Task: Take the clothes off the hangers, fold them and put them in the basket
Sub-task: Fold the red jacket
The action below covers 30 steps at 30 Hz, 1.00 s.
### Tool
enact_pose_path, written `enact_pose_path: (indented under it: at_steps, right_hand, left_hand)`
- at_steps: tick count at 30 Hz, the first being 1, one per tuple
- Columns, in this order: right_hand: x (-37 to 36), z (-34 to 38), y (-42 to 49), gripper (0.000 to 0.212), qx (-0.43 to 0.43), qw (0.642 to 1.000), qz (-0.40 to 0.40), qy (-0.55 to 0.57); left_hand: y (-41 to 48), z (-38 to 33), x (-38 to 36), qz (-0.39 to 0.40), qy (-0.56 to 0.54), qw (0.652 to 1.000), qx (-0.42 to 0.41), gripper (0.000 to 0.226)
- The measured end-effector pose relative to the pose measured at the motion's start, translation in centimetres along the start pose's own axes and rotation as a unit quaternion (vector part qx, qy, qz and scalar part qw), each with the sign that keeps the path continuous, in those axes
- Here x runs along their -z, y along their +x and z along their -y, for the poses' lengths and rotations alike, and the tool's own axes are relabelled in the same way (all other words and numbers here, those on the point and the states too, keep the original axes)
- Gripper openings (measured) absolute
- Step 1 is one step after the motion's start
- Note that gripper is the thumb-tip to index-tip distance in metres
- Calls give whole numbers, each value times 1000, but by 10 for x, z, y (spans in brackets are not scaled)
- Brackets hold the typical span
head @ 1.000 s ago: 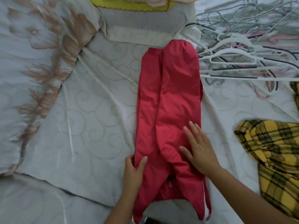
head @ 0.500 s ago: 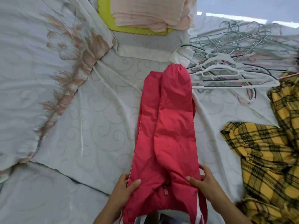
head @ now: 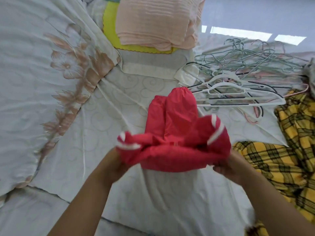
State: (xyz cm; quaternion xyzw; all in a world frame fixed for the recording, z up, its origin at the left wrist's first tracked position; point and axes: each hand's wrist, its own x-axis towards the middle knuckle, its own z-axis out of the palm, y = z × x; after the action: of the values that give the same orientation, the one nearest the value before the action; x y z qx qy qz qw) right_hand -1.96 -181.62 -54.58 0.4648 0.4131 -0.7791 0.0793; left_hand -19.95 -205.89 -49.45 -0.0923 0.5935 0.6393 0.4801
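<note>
Though holding the red garment [head: 177,116] flat along the bed [head: 105,120] half a second back, now raising its near end and swinging it toward the far cuffs. Gripping the near-left corner with the left hand [head: 116,161] and the near-right corner with the right hand [head: 225,167], both curling into the cloth, both blurring. Leaving the far half resting on the bed, bunching the near half in the air between the hands. Reading this as the start of the end-to-end fold, with the hanger already off.

Noting a heap of hangers [head: 247,65] lying far right, a white hanger [head: 238,92] just beside the cuffs and possibly snagging the fold. Noting a yellow plaid garment [head: 276,164] sprawling near right and a pink folded stack [head: 153,23] sitting far centre. Seeing no basket.
</note>
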Motion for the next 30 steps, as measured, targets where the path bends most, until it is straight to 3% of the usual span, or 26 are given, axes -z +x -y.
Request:
enact_pose_path:
  at_steps: [3, 6, 8, 10, 12, 14, 15, 18, 21, 23, 25, 28, 30]
  right_hand:
    - [-11, 39, 34, 44, -9, 998, -47, -28]
    - [-21, 60, 79, 57, -11, 995, -81, -52]
    - [-22, 61, 99, 51, -7, 992, -90, -90]
    - [-25, 56, 112, 32, 40, 983, -104, -147]
    - [-23, 49, 124, 14, 133, 969, -141, -156]
    - [-24, 47, 134, 12, 183, 962, -165, -121]
    - [-26, 49, 139, 15, 191, 961, -168, -110]
    - [-32, 61, 148, 15, 202, 960, -182, -71]
    - [-37, 71, 154, 36, 224, 966, -128, 16]
    - [-35, 72, 166, 34, 215, 969, -122, 30]
    - [-32, 67, 182, 36, 191, 962, -184, -62]
    - [-33, 58, 191, 56, 155, 924, -276, -212]
    - [-36, 55, 181, 52, 157, 934, -266, -178]
  left_hand:
    - [65, -32, -13, 17, 8, 1000, -9, 30]
    - [124, -50, -26, -21, 19, 1000, 2, 39]
    - [146, -45, -25, -23, 58, 998, -1, 38]
    - [164, -29, -16, -82, 168, 982, 1, 31]
    - [174, -9, -8, -129, 292, 948, -13, 69]
    - [178, 0, -7, -144, 294, 945, -9, 107]
    - [182, 2, -6, -140, 260, 955, -6, 109]
    - [199, -5, -8, -105, 173, 979, -36, 71]
    - [214, -18, -12, -102, 130, 981, -100, 28]
    - [224, -22, -12, -105, 127, 979, -123, 27]
    - [231, -21, -9, -99, 177, 971, -124, 33]
    - [233, -12, -5, -123, 215, 965, -88, 40]
    - [226, -5, -4, -161, 206, 965, -35, 43]
